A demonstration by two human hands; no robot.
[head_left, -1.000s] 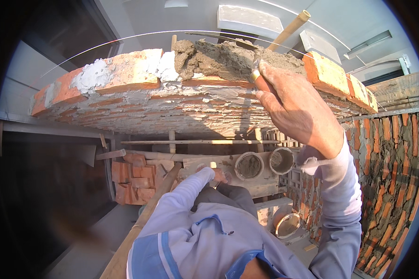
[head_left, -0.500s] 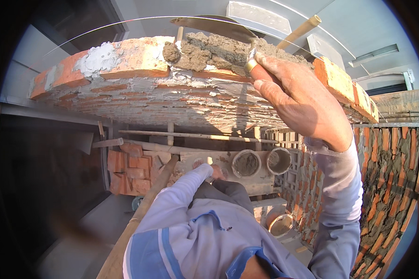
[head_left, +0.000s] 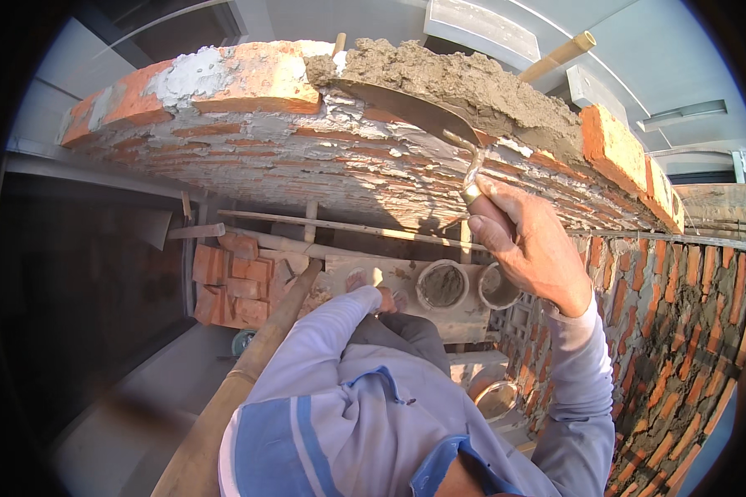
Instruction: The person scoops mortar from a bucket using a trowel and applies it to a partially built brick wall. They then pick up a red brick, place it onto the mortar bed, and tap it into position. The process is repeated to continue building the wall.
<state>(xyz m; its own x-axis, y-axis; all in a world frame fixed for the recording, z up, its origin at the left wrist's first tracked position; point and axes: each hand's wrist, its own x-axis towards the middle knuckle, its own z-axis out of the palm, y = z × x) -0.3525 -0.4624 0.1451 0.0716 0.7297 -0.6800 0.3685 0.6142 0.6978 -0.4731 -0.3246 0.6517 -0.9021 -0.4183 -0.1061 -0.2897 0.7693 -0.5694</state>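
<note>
My right hand (head_left: 540, 248) is closed round the handle of a pointing trowel (head_left: 414, 109). The blade lies along the near side of the wall top, its tip pointing left at the edge of a thick bed of grey mortar (head_left: 464, 81). That mortar sits on the brick wall (head_left: 307, 149), between a row of orange bricks (head_left: 257, 76) on the left and a brick (head_left: 612, 147) on the right. Low in front of my body hangs my left hand (head_left: 386, 301), near my leg. Its fingers are mostly hidden, so I cannot tell whether it holds anything.
Below stand a bucket of mortar (head_left: 442, 286) and a second bucket (head_left: 499, 286) on a plank (head_left: 464, 325). A stack of bricks (head_left: 239, 280) lies to their left, beside a slanting bamboo pole (head_left: 249, 373). Another brick wall (head_left: 663, 331) rises on the right.
My right hand has moved down and toward me, bringing the trowel from above the mortar to the wall's near side. The mortar looks more spread out. My left hand stays low.
</note>
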